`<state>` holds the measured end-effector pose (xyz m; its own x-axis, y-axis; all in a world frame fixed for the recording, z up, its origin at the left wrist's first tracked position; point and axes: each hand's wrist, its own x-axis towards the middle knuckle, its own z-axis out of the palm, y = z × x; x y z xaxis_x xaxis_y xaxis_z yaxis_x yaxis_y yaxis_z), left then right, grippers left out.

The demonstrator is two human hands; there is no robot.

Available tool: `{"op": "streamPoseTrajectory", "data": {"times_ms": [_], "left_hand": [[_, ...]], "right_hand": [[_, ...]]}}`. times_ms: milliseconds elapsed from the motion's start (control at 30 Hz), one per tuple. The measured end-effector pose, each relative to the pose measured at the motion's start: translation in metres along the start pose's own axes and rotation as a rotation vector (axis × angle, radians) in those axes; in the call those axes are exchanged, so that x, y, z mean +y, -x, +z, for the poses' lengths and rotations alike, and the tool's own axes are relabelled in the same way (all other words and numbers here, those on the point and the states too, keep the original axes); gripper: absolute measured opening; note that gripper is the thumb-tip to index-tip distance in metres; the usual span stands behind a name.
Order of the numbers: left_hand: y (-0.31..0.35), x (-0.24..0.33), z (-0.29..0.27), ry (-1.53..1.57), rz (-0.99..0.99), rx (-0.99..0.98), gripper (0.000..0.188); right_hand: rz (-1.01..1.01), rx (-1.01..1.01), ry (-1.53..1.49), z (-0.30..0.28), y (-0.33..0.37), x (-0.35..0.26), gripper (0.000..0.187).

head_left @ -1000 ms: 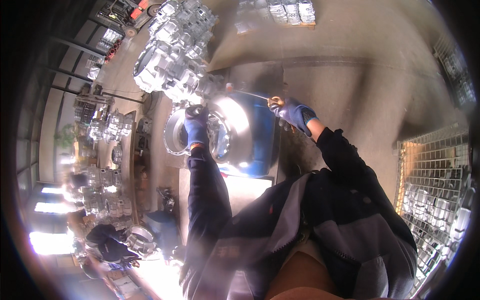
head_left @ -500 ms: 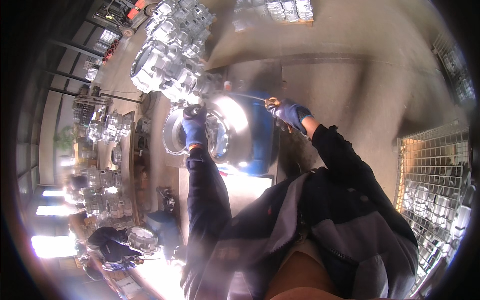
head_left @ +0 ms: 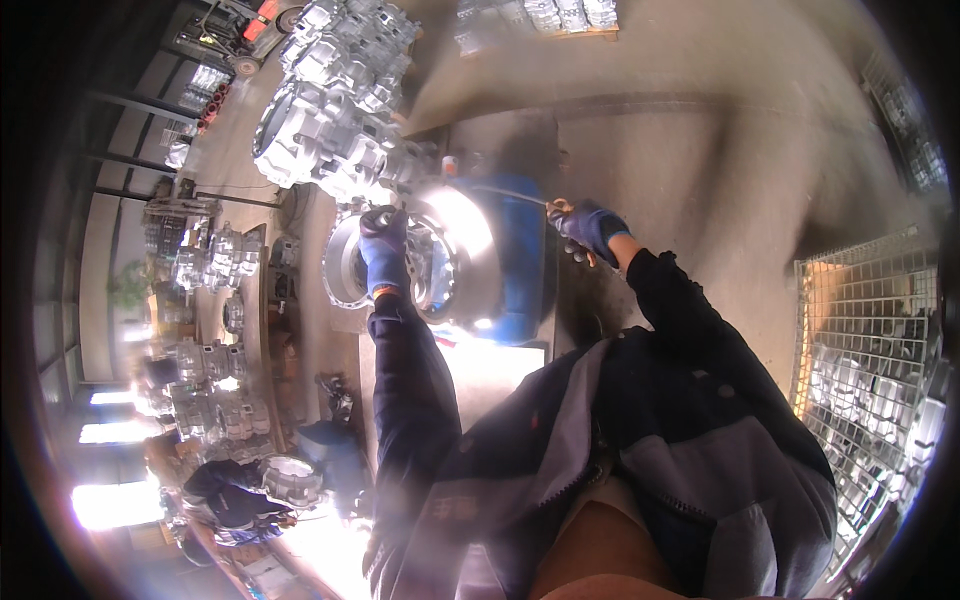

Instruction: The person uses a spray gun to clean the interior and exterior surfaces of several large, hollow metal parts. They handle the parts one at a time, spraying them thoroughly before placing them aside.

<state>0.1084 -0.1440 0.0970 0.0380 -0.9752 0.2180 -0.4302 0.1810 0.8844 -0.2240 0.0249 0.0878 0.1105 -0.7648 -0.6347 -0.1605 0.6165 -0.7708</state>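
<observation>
Silver castings [head_left: 330, 137] near blue drum [head_left: 520, 265]; right hand [head_left: 587, 228] curled round rod [head_left: 518, 195]; left hand [head_left: 384, 250]: grip unclear

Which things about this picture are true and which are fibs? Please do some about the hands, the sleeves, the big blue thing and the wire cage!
1. The left hand wears a blue glove. True.
2. The right hand holds a thin rod. True.
3. The big blue thing is to the left of the left hand. False: it is to the right of it.
4. The wire cage is on the picture's left side. False: it is on the right side.
5. The right sleeve is bright yellow. False: it is dark.
</observation>
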Motion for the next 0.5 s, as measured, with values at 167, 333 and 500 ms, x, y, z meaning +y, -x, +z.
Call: {"op": "streamPoseTrajectory", "data": {"times_ms": [167, 333, 500], "left_hand": [[-0.014, -0.012, -0.004, -0.17, 0.033, -0.046, 0.021], [-0.009, -0.012, -0.006, -0.087, 0.008, -0.055, 0.026], [-0.001, 0.005, -0.004, -0.136, 0.013, -0.024, 0.023]], "right_hand": [[-0.103, 0.049, 0.14, 0.006, -0.017, 0.015, 0.032], [-0.283, 0.096, 0.277, 0.007, -0.043, 0.033, 0.029], [-0.238, 0.109, 0.319, 0.003, -0.051, 0.05, 0.031]]}}
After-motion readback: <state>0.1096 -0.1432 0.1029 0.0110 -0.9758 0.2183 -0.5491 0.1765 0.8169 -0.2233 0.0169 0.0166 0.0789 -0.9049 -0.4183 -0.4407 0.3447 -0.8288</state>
